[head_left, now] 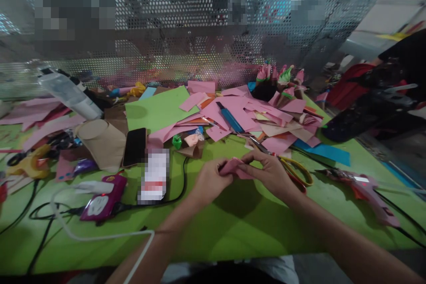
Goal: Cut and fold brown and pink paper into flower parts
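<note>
A small folded piece of pink paper (233, 166) is pinched between my two hands, above the green table (242, 239). My left hand (213, 176) closes round its left side. With thumb and fingertips, my right hand (266, 169) grips its right edge. Just behind the right hand lie yellow-and-red handled scissors (299, 173), partly covered by it. A blue-handled cutter (230, 117) rests on a pile of pink paper pieces (213, 113) beyond my hands. Nearer sits a small brown paper piece (192, 147) with little crumpled bits on it.
A pink glue gun (369, 195) lies at right with its cord. On the left are a magenta power strip (103, 199) with cables, a black phone (135, 146), a brown paper cone (101, 144) and a clear bottle (71, 93). Paper ice-cream shapes (284, 75) stand before a perforated metal screen (186, 40).
</note>
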`<state>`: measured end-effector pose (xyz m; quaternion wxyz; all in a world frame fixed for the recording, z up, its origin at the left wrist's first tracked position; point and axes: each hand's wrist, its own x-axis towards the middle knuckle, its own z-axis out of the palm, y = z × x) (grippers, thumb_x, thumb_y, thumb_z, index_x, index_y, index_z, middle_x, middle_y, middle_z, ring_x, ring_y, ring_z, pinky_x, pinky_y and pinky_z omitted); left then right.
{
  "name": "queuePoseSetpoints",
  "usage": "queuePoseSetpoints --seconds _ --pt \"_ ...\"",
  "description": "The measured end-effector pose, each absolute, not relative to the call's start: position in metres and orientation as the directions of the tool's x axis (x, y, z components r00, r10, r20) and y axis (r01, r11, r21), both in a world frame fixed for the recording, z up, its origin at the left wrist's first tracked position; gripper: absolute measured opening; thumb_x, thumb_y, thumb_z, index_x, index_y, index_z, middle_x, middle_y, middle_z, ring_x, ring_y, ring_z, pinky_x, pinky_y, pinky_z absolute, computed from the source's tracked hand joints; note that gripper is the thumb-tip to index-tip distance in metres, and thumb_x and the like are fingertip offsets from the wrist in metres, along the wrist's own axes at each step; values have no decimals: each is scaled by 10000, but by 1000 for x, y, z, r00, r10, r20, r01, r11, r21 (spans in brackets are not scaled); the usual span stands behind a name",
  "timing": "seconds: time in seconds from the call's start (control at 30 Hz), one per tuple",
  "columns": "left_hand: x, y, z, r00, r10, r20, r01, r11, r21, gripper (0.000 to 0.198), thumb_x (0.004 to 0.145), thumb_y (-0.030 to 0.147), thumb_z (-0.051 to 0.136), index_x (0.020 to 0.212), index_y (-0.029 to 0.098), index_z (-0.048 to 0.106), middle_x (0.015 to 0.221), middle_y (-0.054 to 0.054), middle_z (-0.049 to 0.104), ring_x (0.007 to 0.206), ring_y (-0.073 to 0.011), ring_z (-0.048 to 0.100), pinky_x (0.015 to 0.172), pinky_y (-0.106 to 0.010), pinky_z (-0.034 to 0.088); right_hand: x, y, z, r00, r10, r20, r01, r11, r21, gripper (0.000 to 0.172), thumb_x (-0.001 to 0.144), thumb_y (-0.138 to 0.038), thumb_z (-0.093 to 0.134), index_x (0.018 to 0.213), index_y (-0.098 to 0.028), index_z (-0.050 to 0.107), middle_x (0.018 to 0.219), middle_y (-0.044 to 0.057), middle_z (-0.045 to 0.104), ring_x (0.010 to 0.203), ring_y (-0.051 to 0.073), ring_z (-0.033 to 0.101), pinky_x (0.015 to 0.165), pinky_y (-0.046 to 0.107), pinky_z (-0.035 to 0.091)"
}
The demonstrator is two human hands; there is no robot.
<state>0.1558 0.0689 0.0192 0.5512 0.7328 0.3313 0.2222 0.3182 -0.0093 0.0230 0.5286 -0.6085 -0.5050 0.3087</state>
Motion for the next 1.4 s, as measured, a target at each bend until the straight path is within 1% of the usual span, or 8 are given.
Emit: queuePoseSetpoints --seconds 0.13,0.27,0.4,0.57,0.87,1.07,1.27,1.4 --pt "156 69 17 701 712 -46 284 -219 933 79 654 165 583 688 172 653 644 21 585 643 -148 505 552 -234 323 317 -10 26 293 941 171 323 71 -944 301 753 -506 751 755 -206 739 722 31 718 695 195 638 658 319 504" --pt "156 71 16 732 677 -72 280 -203 938 69 665 189 582 692 170 643 630 27 564 627 -141 490 551 -237 320 318 -10 25 299 942 150 294 58 -954 335 758 -539 733 747 -204 737 730 34 724 695 197 643 657 322 504" --pt "156 72 15 736 670 -100 317 -210 925 45 674 209 600 653 171 613 611 37 532 617 -133 464 542 -234 309 319 -10 24 281 940 193 357 84 -930 270 789 -487 717 785 -217 738 768 36 724 737 203 638 706 336 503" --pt "156 71 16 760 640 -114 311 -204 928 114 686 254 638 623 171 590 590 50 506 602 -121 446 530 -225 299 319 -10 24 268 944 191 320 99 -942 210 816 -414 692 733 -221 699 709 0 681 701 180 612 673 302 488" --pt "157 71 12 812 570 -123 230 -120 966 60 701 228 611 702 184 652 660 26 602 651 -145 521 586 -240 373 322 -10 21 288 934 211 305 119 -945 188 814 -393 689 728 -226 678 722 -3 673 728 185 610 712 320 485" --pt "156 75 16 726 674 -139 229 -46 972 73 705 238 631 685 168 639 657 18 599 648 -144 529 596 -244 374 325 -10 21 297 948 114 292 24 -956 224 812 -434 690 831 -211 713 786 14 698 752 185 618 699 310 483" --pt "153 78 21 720 666 -197 186 88 979 270 724 379 733 858 147 702 789 -24 684 746 -183 609 685 -274 444 327 -7 25 333 939 84 320 -28 -947 289 774 -478 705 711 -195 693 671 10 670 658 170 579 619 292 450" --pt "154 77 20 670 709 -221 212 102 972 279 718 409 751 765 141 692 711 -17 669 667 -161 590 618 -254 424 328 -7 26 319 947 36 313 -69 -947 327 764 -507 703 729 -182 707 682 17 667 659 167 566 612 287 430"
